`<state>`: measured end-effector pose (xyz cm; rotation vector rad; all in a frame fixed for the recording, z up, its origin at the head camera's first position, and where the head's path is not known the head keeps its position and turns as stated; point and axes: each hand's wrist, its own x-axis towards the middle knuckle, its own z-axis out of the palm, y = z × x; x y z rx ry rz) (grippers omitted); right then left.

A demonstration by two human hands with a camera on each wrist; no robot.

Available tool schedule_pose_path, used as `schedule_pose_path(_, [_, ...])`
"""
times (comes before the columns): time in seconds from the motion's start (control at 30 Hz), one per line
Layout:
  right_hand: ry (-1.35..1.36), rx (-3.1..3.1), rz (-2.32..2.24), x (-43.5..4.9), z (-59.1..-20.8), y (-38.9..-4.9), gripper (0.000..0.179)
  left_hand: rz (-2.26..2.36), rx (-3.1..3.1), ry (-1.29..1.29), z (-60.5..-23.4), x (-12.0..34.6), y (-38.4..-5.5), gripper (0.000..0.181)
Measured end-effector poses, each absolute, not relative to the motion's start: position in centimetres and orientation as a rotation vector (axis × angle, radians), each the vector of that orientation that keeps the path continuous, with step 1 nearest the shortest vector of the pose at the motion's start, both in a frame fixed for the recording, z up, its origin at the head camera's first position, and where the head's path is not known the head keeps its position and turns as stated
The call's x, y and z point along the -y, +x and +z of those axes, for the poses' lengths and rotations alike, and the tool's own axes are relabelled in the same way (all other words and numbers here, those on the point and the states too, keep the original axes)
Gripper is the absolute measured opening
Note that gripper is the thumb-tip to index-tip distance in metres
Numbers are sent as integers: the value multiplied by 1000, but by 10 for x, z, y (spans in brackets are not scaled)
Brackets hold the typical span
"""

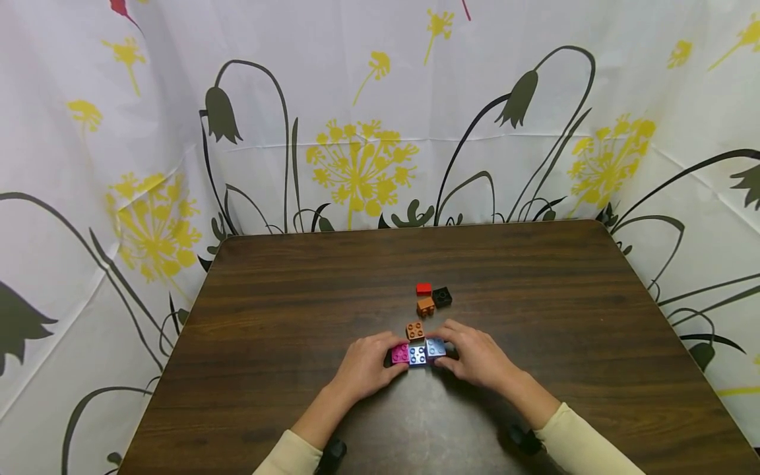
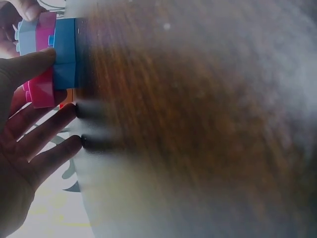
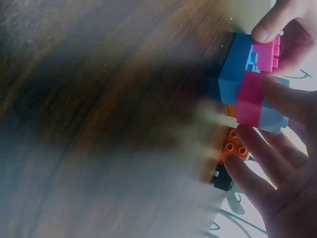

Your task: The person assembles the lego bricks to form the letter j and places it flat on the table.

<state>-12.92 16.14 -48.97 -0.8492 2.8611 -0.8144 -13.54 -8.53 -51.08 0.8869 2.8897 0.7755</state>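
A small structure of toy building bricks stands on the table between both hands. Its base is blue (image 3: 233, 74), with blue studs (image 1: 417, 355) showing in the middle. My left hand (image 1: 368, 364) pinches the pink brick (image 1: 400, 354) on the left end between thumb and fingers. At the right end, my right hand (image 1: 475, 355) grips a light blue brick (image 1: 436, 348), which sits on a second pink brick (image 3: 250, 99). Just behind the structure lies an orange brick (image 1: 415, 330).
Farther back on the brown wooden table (image 1: 285, 297) are another orange brick (image 1: 425, 306), a black brick (image 1: 442, 297) and a red brick (image 1: 424, 289), close together. A white curtain (image 1: 386, 86) with flower prints hangs behind the table's far edge.
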Motion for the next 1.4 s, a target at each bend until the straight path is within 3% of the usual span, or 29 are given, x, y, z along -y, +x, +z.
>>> schedule_pose_path(0.2, [-888,-2743,-812,-169,-478,-135,53,756,-2897,870,-510,86,-135,39])
schedule_pose_path(0.37, [-924,-2724,-821,-176,-474,-147,46,748,-2897,858,-510,86,-134,39])
schedule_pose_path(0.57, [-1030,-2928,-751,-174,-488,-166,34,759,-2907,866,-512,87,-133,37])
schedule_pose_path(0.97, [-1361,-2951,-256,-156,-517,-200,52,762,-2932,916,-513,86,-134,35])
schedule_pose_path(1.4, [-1405,-2986,-69,-152,-521,-214,40,767,-2939,912,-512,85,-135,35])
